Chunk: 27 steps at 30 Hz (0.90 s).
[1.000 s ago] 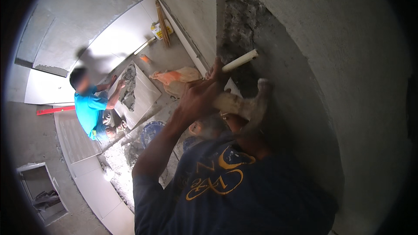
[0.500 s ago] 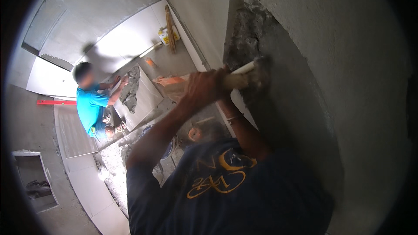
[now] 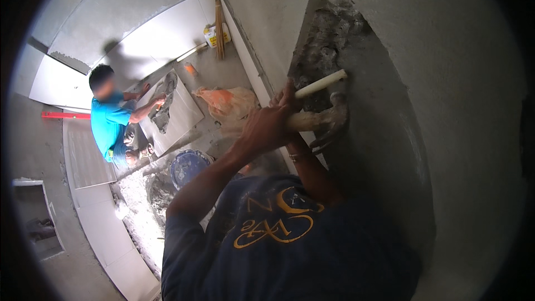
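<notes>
My left hand [image 3: 266, 128] is closed round the wooden handle of a hammer [image 3: 312, 121]. Its metal head is at the right, just below the end of a pale rod [image 3: 322, 83]. My right hand [image 3: 286, 95], partly hidden behind the left, grips that rod near its lower left end. My forearms cross, the right one passing behind the hammer handle. Both tools are in front of a rough, broken-out patch [image 3: 330, 39] in the grey wall. The rod's far end is hidden by my hands.
At the left a co-worker in a blue shirt [image 3: 108, 120] crouches, spreading mortar [image 3: 163, 112] on a large tile [image 3: 186, 114]. Nearby are a blue bucket [image 3: 189, 167], an orange-and-clear plastic bag [image 3: 225, 102], a yellow-white container [image 3: 212, 36], a red level [image 3: 66, 115] and bright rubble [image 3: 139, 206].
The hammer head has dropped away from the rod, which now shows more of its length. The whole view has shifted a little. The co-worker's hand has moved over the mortar.
</notes>
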Tool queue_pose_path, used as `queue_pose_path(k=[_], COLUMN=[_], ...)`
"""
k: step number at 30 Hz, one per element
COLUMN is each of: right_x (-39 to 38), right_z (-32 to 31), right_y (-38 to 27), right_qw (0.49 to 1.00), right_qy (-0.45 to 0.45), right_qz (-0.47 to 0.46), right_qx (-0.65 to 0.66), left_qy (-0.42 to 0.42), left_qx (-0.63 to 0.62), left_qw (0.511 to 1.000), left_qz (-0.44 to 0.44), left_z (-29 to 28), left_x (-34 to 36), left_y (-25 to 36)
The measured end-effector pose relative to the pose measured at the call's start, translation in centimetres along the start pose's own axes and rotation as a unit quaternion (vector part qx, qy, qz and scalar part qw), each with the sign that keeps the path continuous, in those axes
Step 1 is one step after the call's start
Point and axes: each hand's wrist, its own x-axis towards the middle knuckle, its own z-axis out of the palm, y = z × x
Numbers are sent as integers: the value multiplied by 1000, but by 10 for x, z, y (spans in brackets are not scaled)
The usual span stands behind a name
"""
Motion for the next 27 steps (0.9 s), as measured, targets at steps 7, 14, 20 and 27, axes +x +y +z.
queue_pose_path(k=[7, 14, 20, 27], right_x=[-49, -92, -137, -166], right_z=[-18, -18, -32, -22], right_y=[-73, -110, -85, -81], right_qw=[976, 968, 979, 952], right_qy=[-7, 70, 98, 155], right_qz=[124, 221, 58, -117], right_qx=[177, 92, 167, -238], left_qy=[46, 87, 39, -10], left_qx=[-118, -243, -369, -435], left_qw=[987, 924, 873, 877], left_qz=[-101, -280, -318, -204], left_z=[16, 32, -6, -22], left_x=[-55, -83, -96, -116], left_y=[-26, -78, -120, -181])
